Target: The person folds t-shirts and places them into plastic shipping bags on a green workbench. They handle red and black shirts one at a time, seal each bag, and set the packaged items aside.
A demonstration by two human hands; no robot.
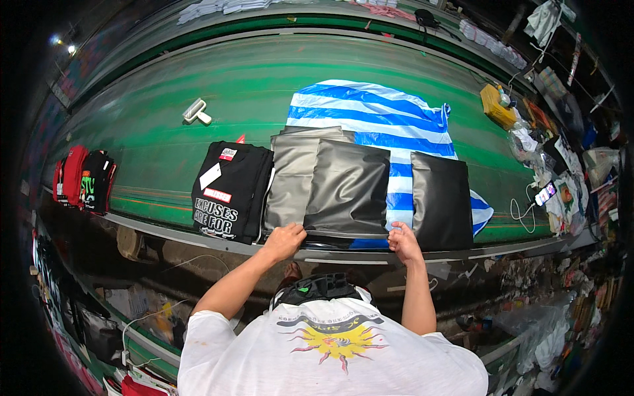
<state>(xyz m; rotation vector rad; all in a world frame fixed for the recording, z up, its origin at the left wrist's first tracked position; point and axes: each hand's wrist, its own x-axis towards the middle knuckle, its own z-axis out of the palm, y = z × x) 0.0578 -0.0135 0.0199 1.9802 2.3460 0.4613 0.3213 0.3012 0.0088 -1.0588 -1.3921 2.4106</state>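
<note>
A glossy black plastic bag lies flat in front of me, near the table's front edge. My left hand is closed on its near left corner. At the near right corner my right hand is closed in a pinch, thumb up, on the bag's edge. Greyish shiny bags lie partly under this one, to its left. Another black bag rests to the right of my right hand. Beneath them spreads a blue-and-white striped plastic sheet. Folded black T-shirts with a white tag are stacked at the left.
The long green table holds a white-handled lint roller farther back. Red and black folded shirts sit at the far left. A yellow box, a phone on a white cable and loose scraps crowd the right end.
</note>
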